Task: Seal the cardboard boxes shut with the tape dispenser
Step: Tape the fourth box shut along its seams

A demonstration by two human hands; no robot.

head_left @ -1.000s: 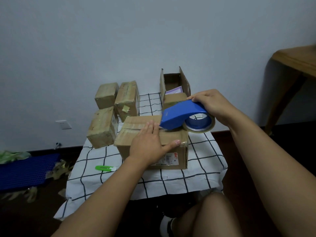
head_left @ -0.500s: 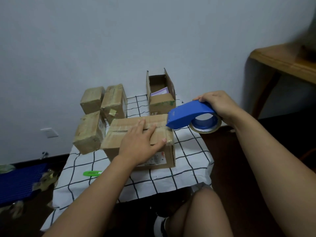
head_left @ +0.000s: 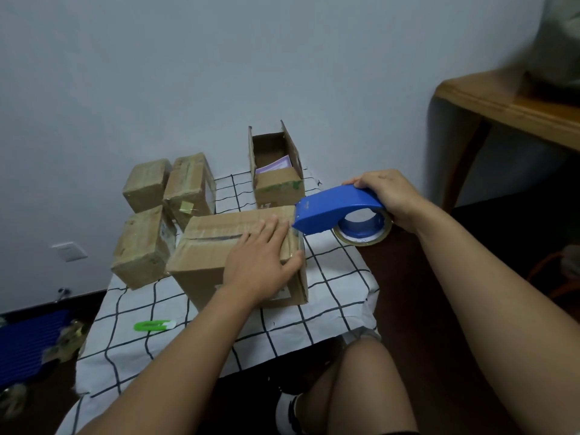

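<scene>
Cardboard fills the middle of the checked cloth (head_left: pixel 329 296): a large box (head_left: pixel 219 246) lies with its flaps folded down, the seam along its top showing as a dark slit on the left part; the left hand (head_left: pixel 260 262) rests flat on the right end of its top, fingers straight and spread, the thumb hooked over the near right corner. Just past that corner the right hand (head_left: pixel 392 196) grips a blue tape dispenser (head_left: pixel 335 208) by its curved back, fingers curled over the top; the dispenser's front edge sits at the box's far right top edge, though whether it touches I cannot tell; the roll of clear tape (head_left: pixel 364 230) hangs beneath it, off the side of the cloth. Behind the large box stands an open box (head_left: pixel 276 171), flaps upright, with something pale purple inside; to the left sit three smaller taped boxes (head_left: pixel 147 215) close together; a green cutter (head_left: pixel 153 325) lies on the cloth near the front left, well apart from the boxes. A wooden table (head_left: pixel 518 108) stands at the right.
</scene>
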